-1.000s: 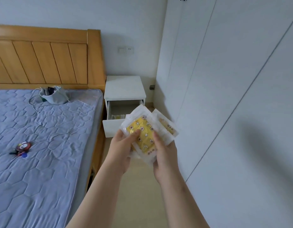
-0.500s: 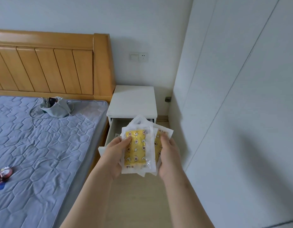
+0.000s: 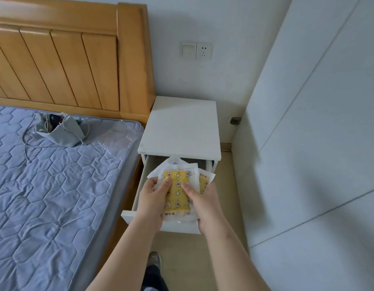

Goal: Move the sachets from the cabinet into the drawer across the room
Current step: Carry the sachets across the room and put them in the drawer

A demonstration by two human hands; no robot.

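Note:
I hold a stack of clear sachets [image 3: 177, 192] with yellow patterned pads inside, over the open drawer [image 3: 138, 214] of a white bedside cabinet [image 3: 181, 127]. My left hand [image 3: 153, 201] grips the stack's left edge with the thumb on top. My right hand [image 3: 203, 203] grips the right side, fingers across the top sachet. The stack hides most of the drawer's inside.
A bed with a blue quilted mattress [image 3: 51, 196] and wooden headboard [image 3: 77, 57] stands to the left, a grey pouch [image 3: 58, 131] with cords on it. White wardrobe doors [image 3: 320, 143] fill the right. A narrow strip of floor runs between, with my foot [image 3: 154, 260] below.
I have come closer to the bedside cabinet. The sachets, held in front of it before, are now lower and over the open drawer. Both hands keep their grip.

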